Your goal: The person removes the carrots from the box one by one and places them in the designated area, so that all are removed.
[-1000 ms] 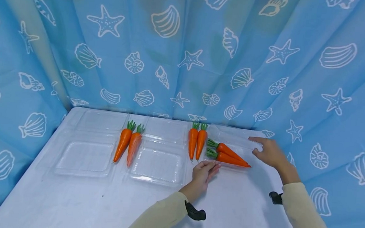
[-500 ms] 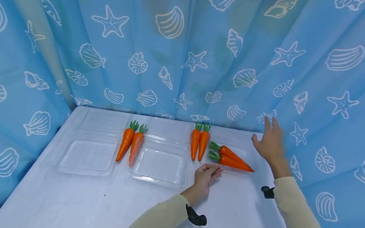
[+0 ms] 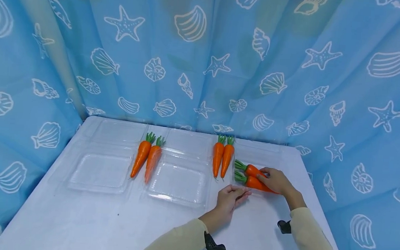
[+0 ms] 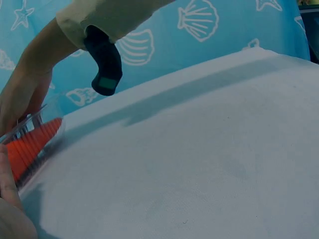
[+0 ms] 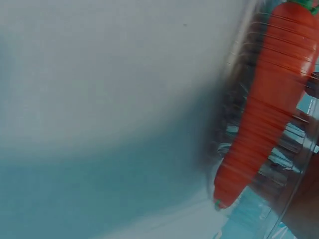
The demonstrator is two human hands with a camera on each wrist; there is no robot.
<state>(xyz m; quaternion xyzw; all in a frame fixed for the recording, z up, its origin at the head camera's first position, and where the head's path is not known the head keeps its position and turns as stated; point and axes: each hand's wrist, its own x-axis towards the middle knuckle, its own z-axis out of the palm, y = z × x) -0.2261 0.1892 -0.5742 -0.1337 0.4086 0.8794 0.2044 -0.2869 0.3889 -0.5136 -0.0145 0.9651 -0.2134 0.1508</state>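
Note:
Two orange carrots with green tops lie side by side in a clear plastic box (image 3: pixel 262 195) at the right of the table. My right hand (image 3: pixel 278 182) reaches down into it, thumb and fingers around the far carrot (image 3: pixel 252 169). The near carrot (image 3: pixel 254 183) lies just below that hand and shows through the ribbed wall in the right wrist view. My left hand (image 3: pixel 228 198) holds the box's front rim near its left corner. In the left wrist view the left fingers (image 4: pixel 6 179) lie along the wall.
Two more clear boxes, a middle one (image 3: pixel 177 198) and a left one (image 3: pixel 98 189), stand with lids laid back. A carrot pair (image 3: pixel 218 160) lies between the middle and right boxes, another pair (image 3: pixel 141 158) between the left and middle ones. A shell-patterned curtain (image 3: pixel 195 83) hangs behind.
My right hand has left the opened lid at the back right, lifted, and come down onto the carrots in the right box. The left hand has stayed at the front rim.

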